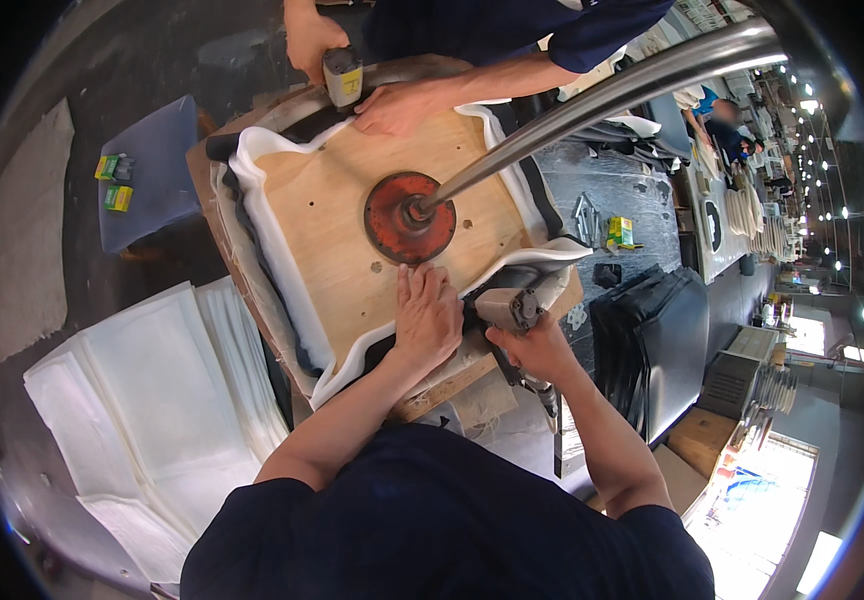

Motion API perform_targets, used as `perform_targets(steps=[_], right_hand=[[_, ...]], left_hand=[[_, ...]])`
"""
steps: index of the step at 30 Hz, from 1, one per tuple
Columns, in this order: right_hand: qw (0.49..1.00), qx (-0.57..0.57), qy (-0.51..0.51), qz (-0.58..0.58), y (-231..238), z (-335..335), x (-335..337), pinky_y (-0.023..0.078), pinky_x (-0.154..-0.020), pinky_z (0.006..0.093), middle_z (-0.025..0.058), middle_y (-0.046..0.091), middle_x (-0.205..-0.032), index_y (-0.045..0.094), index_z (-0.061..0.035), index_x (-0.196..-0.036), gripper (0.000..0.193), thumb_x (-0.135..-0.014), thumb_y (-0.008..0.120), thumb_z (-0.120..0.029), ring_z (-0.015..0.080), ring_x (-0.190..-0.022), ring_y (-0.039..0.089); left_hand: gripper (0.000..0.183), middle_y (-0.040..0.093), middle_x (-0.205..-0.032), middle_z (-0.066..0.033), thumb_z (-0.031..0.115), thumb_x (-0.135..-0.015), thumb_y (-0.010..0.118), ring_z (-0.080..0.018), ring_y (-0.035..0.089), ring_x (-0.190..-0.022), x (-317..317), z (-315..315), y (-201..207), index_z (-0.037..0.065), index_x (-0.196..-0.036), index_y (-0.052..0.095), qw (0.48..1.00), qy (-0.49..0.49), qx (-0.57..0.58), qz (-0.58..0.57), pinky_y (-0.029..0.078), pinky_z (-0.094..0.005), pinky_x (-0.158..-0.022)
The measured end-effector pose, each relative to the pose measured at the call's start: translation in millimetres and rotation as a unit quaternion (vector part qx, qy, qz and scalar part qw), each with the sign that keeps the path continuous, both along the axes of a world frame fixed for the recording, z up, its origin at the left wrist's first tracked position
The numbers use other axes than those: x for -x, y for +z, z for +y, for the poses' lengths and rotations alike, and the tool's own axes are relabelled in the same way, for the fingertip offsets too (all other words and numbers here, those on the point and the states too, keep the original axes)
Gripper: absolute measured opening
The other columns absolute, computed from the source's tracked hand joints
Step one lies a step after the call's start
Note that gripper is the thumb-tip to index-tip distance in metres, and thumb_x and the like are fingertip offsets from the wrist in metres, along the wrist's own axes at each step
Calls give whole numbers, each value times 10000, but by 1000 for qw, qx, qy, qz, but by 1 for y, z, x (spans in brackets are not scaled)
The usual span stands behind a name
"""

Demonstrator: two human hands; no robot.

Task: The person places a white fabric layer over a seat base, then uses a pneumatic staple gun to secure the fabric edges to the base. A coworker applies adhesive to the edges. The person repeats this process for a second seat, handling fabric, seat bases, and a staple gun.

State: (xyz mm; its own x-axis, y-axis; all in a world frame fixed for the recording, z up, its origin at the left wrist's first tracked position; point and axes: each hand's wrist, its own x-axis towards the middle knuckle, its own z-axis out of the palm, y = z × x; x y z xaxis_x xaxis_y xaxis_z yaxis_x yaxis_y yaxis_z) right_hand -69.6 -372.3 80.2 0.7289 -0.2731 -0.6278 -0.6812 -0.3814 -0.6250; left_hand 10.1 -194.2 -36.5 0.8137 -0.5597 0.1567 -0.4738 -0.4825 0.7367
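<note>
A square plywood panel (322,230) lies before me, edged with white padding (287,285) and a black cover (297,350). A red round plate (392,240) presses on its middle, at the end of a slanting metal rod (572,100). My left hand (430,315) rests on the panel's near edge, fingers stretched toward the red plate. In my right hand (537,348) is a grey staple gun (512,308), its nose at the near right edge, hidden from sight. Across from me, another person's hand (314,45) grips a second staple gun (344,78); their other hand (387,108) presses the far edge.
White padding sheets (142,370) are stacked at the left. Green-yellow boxes (117,197) lie on a clear plastic-covered surface (162,150). To the right are another small box (620,232), metal strips (584,215) and a pile of black covers (662,330). An air hose fitting (548,400) hangs below my staple gun.
</note>
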Motion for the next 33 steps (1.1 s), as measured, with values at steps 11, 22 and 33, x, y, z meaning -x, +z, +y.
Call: perform_targets(steps=[11, 22, 33], right_hand=[[995, 79, 49, -24, -4, 9, -19, 591, -887, 437, 139, 807, -984, 750, 14, -1201, 420, -944, 859, -301, 337, -944, 763], [999, -8, -21, -28, 4, 11, 6, 516, -536, 328, 57, 714, -761, 759, 25, -1144, 416, -962, 869, -332, 115, -556, 627], [998, 52, 44, -17, 5, 26, -6, 558, -563, 346, 99, 784, -856, 758, -5, -1231, 413, -942, 859, -282, 167, -570, 691]], left_hand=[[218, 539, -1313, -161, 153, -947, 716, -388, 447, -1412, -4, -2, -2, -22, -1076, 719, 999, 18, 19, -45, 228, -681, -1292], [191, 577, -1208, -153, 169, -887, 776, -375, 492, -1312, -2, 18, 4, 36, -1019, 744, 1000, -5, 1, 12, 251, -635, -1301], [167, 570, -1191, -151, 134, -873, 769, -387, 494, -1292, 6, 20, 5, 37, -1000, 721, 998, 15, 19, 51, 252, -640, -1297]])
